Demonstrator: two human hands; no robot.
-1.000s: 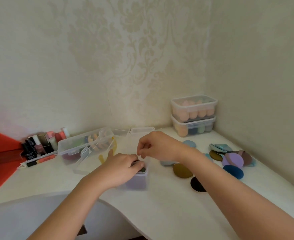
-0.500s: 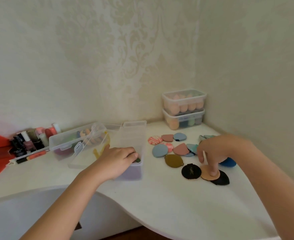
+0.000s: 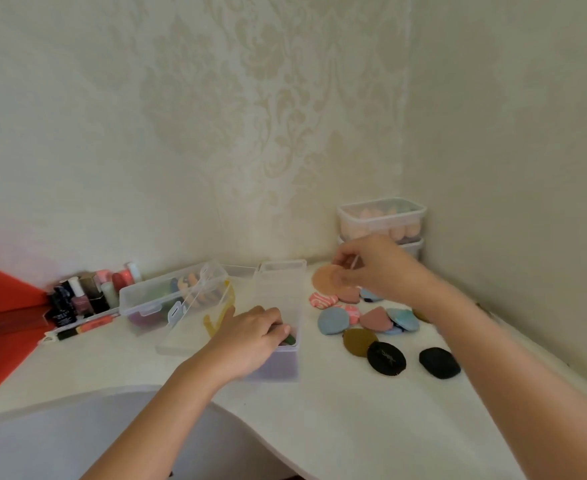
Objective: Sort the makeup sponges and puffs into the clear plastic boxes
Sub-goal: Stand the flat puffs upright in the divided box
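Steadiness explained the left hand (image 3: 250, 337) gripping the small clear plastic box (image 3: 280, 367), while the right hand (image 3: 378, 268) pinched 1 round peach puff (image 3: 325, 279) aloft.

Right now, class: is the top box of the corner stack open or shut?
Shut. The top box has its lid seated flat on the rim; peach sponges show through its wall.

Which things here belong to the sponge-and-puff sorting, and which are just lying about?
Job: orange puff, pinched by right hand; clear box, held by left hand; loose puffs; stacked sponge boxes; second open box.
Lying about: nail polish bottles; red object at left.
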